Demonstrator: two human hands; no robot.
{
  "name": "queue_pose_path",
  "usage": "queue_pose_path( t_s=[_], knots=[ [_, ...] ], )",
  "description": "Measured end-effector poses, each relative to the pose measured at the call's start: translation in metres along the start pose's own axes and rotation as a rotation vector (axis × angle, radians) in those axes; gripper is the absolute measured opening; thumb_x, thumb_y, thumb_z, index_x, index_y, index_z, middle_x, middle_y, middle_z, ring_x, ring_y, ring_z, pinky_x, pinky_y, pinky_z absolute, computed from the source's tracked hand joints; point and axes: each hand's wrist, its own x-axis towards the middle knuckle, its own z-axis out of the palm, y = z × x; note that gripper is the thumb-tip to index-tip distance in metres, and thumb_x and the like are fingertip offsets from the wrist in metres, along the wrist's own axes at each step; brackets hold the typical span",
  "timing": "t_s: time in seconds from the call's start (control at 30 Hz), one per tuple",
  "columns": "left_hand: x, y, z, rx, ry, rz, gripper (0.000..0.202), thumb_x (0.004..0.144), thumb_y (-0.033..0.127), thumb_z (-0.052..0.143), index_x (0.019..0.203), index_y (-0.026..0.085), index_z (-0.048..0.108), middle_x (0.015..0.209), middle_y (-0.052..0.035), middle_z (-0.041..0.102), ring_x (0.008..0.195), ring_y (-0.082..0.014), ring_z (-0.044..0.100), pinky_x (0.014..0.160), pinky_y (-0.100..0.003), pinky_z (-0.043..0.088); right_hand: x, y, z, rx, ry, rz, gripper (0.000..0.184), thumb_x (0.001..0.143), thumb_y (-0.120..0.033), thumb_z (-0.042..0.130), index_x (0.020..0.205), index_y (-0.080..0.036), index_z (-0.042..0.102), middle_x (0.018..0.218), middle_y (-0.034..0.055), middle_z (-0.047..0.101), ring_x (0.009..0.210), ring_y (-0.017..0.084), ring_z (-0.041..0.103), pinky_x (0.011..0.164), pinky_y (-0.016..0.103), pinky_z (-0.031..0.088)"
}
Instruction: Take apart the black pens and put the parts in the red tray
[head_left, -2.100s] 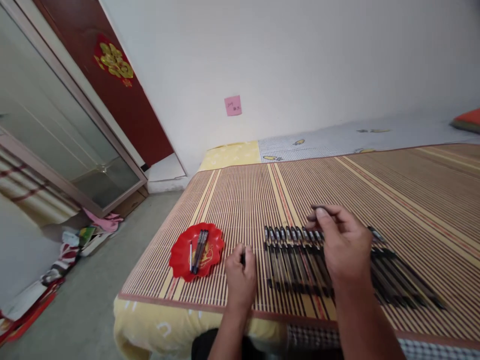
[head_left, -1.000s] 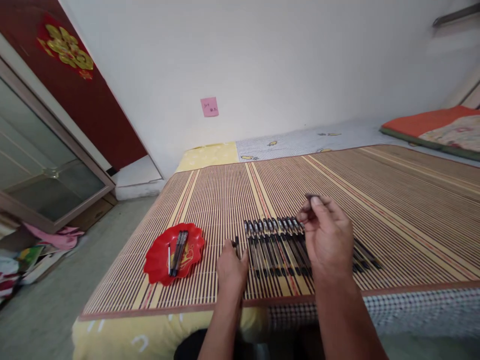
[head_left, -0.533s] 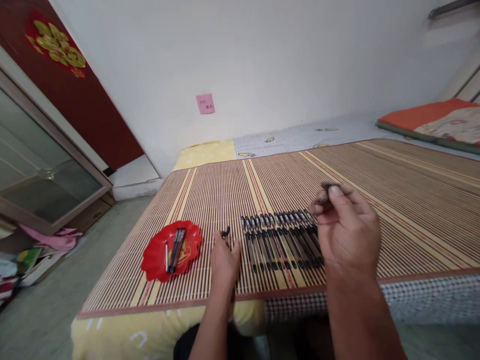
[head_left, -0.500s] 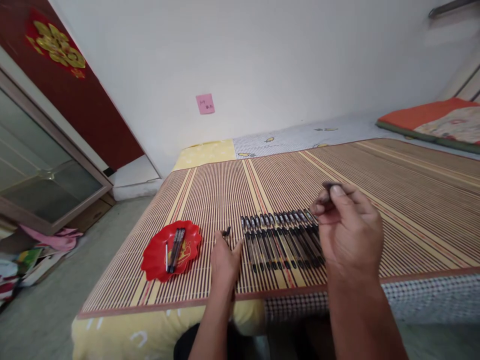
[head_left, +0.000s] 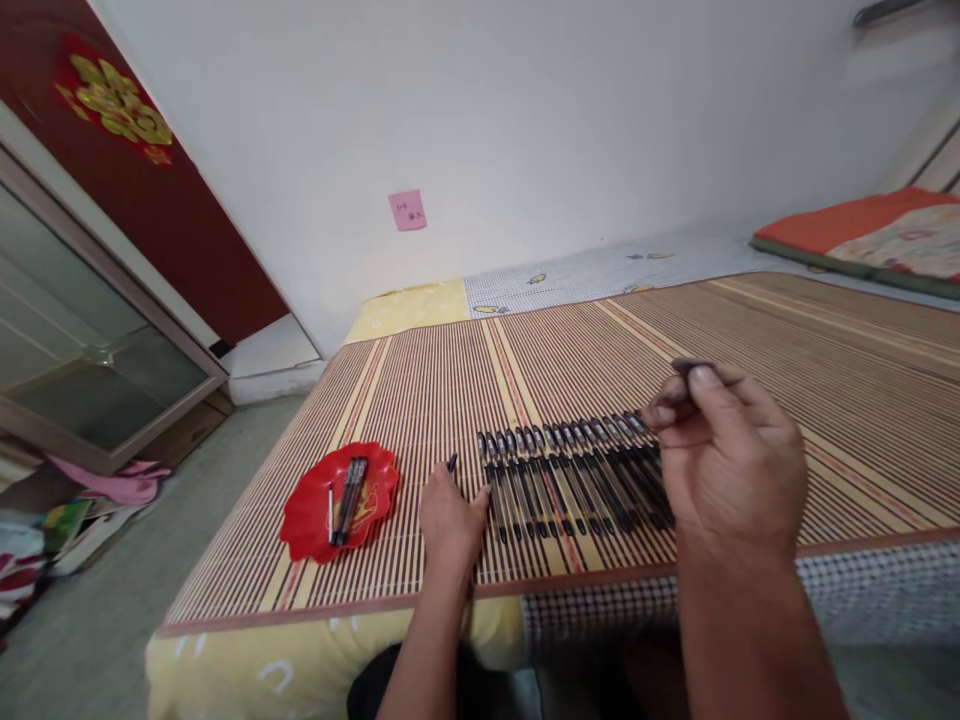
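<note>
Black-capped gel pens (head_left: 566, 480) with clear barrels lie side by side in a long row on the striped bamboo mat (head_left: 420, 380). To the left of this row, my left hand (head_left: 450, 520) rests low over the mat, curled around a black pen (head_left: 452, 462) whose tip sticks out past the fingers. My right hand (head_left: 731, 450) is raised at the row's right end and covers part of it. Between its thumb and fingers is a small dark piece (head_left: 691, 367); its kind is unclear. A scalloped red plate (head_left: 300, 515) holds dark pens (head_left: 351, 500) and a thin white stick (head_left: 331, 515).
The mat covers a bed with yellow and checked bedding (head_left: 330, 650). A folded orange quilt (head_left: 840, 225) lies at the back right. Behind stands a white wall with a pink note (head_left: 407, 210). A glass-paned cabinet door (head_left: 97, 340) is on the left.
My right hand has shifted right, still pinching the dark piece, and uncovers more pens at the row's right end. My left hand stays nearly in place; less of its pen shows.
</note>
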Motion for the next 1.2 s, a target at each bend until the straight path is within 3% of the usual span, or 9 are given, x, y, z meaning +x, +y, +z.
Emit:
queue_pose_path(
  t_s=[0.23,0.47,0.73,0.9,1.1,1.2],
  knots=[
    [0.001,-0.005,0.0,0.011,-0.002,-0.012,0.045,0.083,0.028,0.064,0.121,0.011,0.048,0.113,-0.0182,0.065,0.108,-0.0317,0.062,0.092,-0.04,0.045,0.0,0.001,0.0,-0.019,0.001,0.006,0.003,0.08,-0.017,0.07,0.08,-0.014,0.07,0.068,0.0003,0.06,0.061,0.01,0.056,0.051,0.022,0.043],
    [-0.001,0.003,-0.001,0.079,0.001,-0.009,0.052,0.081,0.043,0.071,0.117,0.013,0.049,0.114,-0.018,0.064,0.111,-0.0323,0.061,0.091,-0.039,0.045,-0.001,0.005,0.001,-0.016,-0.027,0.011,0.002,0.08,-0.017,0.07,0.081,-0.015,0.07,0.067,0.0001,0.06,0.06,0.01,0.056,0.051,0.022,0.042],
    [-0.004,0.0,-0.002,0.05,-0.031,0.008,0.038,0.084,0.024,0.058,0.118,0.012,0.049,0.109,-0.0175,0.067,0.104,-0.0297,0.063,0.087,-0.037,0.045,-0.001,0.005,0.0,-0.016,-0.028,0.018,0.003,0.081,-0.017,0.07,0.08,-0.015,0.07,0.068,0.0004,0.06,0.061,0.01,0.056,0.052,0.023,0.043],
    [-0.004,0.0,-0.004,0.084,-0.049,-0.004,0.035,0.085,0.034,0.063,0.111,0.012,0.053,0.105,-0.0164,0.069,0.099,-0.029,0.064,0.082,-0.035,0.045,-0.003,0.007,0.002,-0.032,-0.036,0.03,0.003,0.082,-0.018,0.069,0.08,-0.016,0.07,0.069,-0.0004,0.06,0.061,0.01,0.056,0.052,0.023,0.042],
    [-0.002,-0.003,-0.006,0.082,-0.118,-0.068,0.018,0.086,0.029,0.06,0.095,0.013,0.063,0.096,-0.016,0.072,0.092,-0.0286,0.067,0.076,-0.034,0.044,-0.006,0.005,0.003,-0.037,-0.042,0.031,0.003,0.082,-0.018,0.069,0.08,-0.016,0.07,0.068,-0.0002,0.06,0.06,0.01,0.055,0.051,0.023,0.042],
    [-0.002,-0.007,-0.005,-0.028,-0.091,-0.083,0.014,0.085,0.024,0.058,0.089,0.013,0.066,0.09,-0.0174,0.072,0.087,-0.0298,0.068,0.076,-0.036,0.044,-0.007,0.003,0.004,-0.033,-0.048,0.033,0.002,0.081,-0.018,0.069,0.08,-0.016,0.07,0.068,-0.0002,0.06,0.06,0.011,0.055,0.052,0.023,0.041]
  ],
)
